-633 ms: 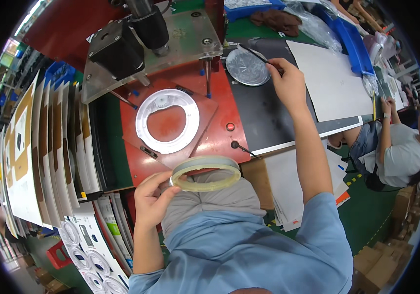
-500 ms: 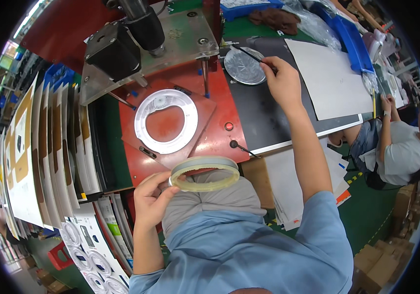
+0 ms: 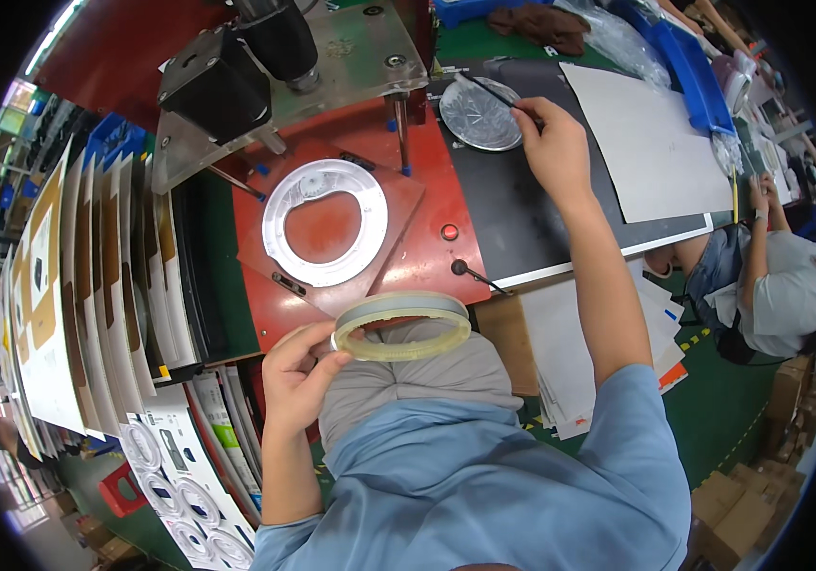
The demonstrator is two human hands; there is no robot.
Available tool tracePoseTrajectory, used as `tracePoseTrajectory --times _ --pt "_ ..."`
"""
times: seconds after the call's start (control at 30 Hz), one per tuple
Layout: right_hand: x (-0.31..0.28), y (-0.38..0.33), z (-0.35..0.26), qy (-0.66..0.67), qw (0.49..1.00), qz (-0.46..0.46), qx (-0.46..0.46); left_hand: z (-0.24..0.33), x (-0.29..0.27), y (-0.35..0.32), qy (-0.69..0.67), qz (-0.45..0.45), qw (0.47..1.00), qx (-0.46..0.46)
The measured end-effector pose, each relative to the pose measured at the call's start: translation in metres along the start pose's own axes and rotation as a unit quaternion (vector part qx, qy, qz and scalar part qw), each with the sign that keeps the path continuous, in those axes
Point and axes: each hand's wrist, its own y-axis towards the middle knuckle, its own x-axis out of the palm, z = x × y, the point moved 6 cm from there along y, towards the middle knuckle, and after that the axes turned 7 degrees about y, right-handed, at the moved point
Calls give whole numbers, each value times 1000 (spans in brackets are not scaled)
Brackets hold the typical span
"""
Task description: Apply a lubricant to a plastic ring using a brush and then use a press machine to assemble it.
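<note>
My left hand (image 3: 305,374) pinches the left side of a ring (image 3: 400,354), pale yellow with a grey band, held above my lap. At the far right, my right hand (image 3: 557,147) grips a thin black brush-like stick (image 3: 490,90). Its far end is over a round metal dish (image 3: 480,116) smeared with whitish paste; whether it touches the paste I cannot tell. In front of me a white ring-shaped plate (image 3: 370,221) lies on the red base of a machine, apart from both hands.
Above the base hangs the machine's clear plate (image 3: 351,71) on metal posts, with a black motor (image 3: 218,81). A red button (image 3: 449,232) and a black lever (image 3: 461,267) sit on the right. Cardboard sheets (image 3: 51,314) stand at left; a grey sheet (image 3: 651,152) lies at right.
The brush-like stick and my right hand have shifted slightly over the dish. My left hand still holds the ring in nearly the same place. The whole view has moved a little.
</note>
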Motion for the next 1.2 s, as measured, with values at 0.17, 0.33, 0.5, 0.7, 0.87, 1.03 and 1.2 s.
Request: tracePoseTrajectory --times 0.17,0.33,0.5,0.7,0.87,1.03,1.2 --pt "1 -6 -4 -32 999 -14 -22 -1 -1 -1 -4 5 1000 -6" --pt "-2 -5 -1 -9 1000 3 6 0 0 -1 3 5 1000 8" --pt "-4 -14 -6 -8 1000 -15 -4 -2 -3 -5 12 16 1000 -2" --pt "-54 -47 0 180 975 -15 128 53 -4 -7 147 5 980 133" --pt "-76 -94 -28 342 900 -109 247 116 -9 -3 282 59 914 286" --pt "-88 -124 -64 432 856 -171 228 137 -7 10 314 75 874 362" --pt "-101 -123 -122 374 898 -221 68 136 -8 9 282 79 875 387"
